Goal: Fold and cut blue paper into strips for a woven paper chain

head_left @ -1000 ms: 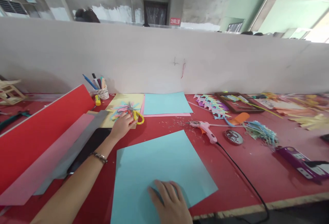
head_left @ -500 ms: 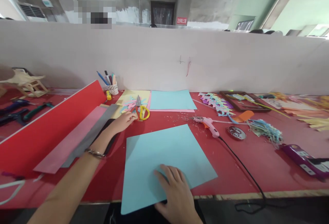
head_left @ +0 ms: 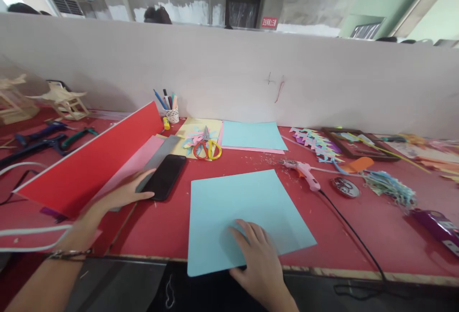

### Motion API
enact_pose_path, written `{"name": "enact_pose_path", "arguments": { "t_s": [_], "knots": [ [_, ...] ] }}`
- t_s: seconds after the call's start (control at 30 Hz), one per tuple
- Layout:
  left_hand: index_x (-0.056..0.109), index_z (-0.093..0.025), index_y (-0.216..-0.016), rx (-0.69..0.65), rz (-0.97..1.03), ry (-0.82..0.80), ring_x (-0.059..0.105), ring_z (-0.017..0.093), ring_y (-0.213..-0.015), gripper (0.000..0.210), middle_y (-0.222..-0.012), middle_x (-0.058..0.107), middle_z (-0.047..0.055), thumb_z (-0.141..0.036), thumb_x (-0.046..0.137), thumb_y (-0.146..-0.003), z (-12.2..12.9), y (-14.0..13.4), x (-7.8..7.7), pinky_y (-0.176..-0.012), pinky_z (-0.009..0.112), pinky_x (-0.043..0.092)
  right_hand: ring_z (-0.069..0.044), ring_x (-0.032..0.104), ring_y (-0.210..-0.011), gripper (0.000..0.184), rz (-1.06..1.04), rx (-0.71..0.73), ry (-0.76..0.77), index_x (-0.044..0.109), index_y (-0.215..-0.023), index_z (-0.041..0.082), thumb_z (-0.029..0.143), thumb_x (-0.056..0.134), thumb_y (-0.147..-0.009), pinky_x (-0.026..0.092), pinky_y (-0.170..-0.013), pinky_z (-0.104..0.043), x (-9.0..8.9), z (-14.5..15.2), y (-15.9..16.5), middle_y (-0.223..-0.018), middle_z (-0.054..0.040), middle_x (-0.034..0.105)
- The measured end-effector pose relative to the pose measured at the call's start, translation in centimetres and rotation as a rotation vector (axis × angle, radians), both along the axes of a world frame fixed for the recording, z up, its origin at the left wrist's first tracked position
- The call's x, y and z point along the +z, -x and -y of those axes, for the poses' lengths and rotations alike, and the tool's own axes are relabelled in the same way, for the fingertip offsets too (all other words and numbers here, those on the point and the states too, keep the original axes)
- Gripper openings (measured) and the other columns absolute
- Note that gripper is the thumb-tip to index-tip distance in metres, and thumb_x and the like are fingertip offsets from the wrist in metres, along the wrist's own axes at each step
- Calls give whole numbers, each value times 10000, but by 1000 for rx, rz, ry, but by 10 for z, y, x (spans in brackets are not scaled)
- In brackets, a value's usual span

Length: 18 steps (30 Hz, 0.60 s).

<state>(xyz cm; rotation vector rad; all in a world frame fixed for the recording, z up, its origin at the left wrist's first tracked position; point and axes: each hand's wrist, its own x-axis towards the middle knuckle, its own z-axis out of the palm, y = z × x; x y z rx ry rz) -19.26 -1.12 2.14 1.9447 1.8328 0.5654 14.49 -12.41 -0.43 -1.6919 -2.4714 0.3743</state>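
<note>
A light blue sheet of paper (head_left: 218,207) lies before me, its near corner jutting past the table edge. My right hand (head_left: 260,257) grips its near edge, fingers bent on top and thumb at the edge, the thumb tip partly hidden. Beside the sheet, a black phone (head_left: 165,176) rests flat on the table. My left hand (head_left: 131,192) is at the phone's left edge, thumb and fingers apart, touching its near corner. Under that hand run a grey strip (head_left: 161,152) and a pink strip (head_left: 134,159). Scissors (head_left: 207,145) with red and yellow handles lie farther back on paper scraps.
A red board (head_left: 107,159) stands upright at left. Behind are a pen cup (head_left: 172,113) and stacked coloured paper (head_left: 251,133). At right lie a pink glue gun (head_left: 303,173) with its cord, a round tin (head_left: 344,187), a fringed paper bundle (head_left: 389,188) and a wooden tray (head_left: 358,145).
My left hand has drawn back from beside the scissors to the phone, uncovering it. My right hand stays on the blue paper. The view has shifted a little to the left.
</note>
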Motion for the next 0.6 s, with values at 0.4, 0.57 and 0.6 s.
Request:
{"name": "enact_pose_path", "arguments": {
  "t_s": [0.4, 0.57, 0.6],
  "knots": [
    [297, -62, -1279, 85, -89, 206, 232, 257, -1309, 770, -1429, 247, 166, -462, 420, -633, -3, -14, 1, -1047, 363, 211, -271, 415, -1127, 524, 4, -2, 4, 500, -1223, 287, 311, 530, -700, 327, -939, -396, -1, -1, 0, -1287, -37, 477],
    [278, -40, -1299, 69, -97, 202, 277, 267, -1285, 764, -1408, 290, 171, -425, 425, -656, -4, -15, 3, -1032, 370, 242, -280, 422, -1118, 518, -7, 5, -14, 515, -1211, 262, 291, 535, -693, 338, -932, -415, -1, 0, 1, -1287, -57, 479],
    [272, -39, -1302, 76, -98, 194, 284, 268, -1280, 754, -1404, 299, 171, -423, 416, -669, -4, -16, 4, -1027, 375, 251, -280, 425, -1115, 518, -12, 6, -18, 516, -1210, 257, 281, 532, -693, 340, -930, -418, 0, 0, 1, -1286, -60, 481]
  ]
}}
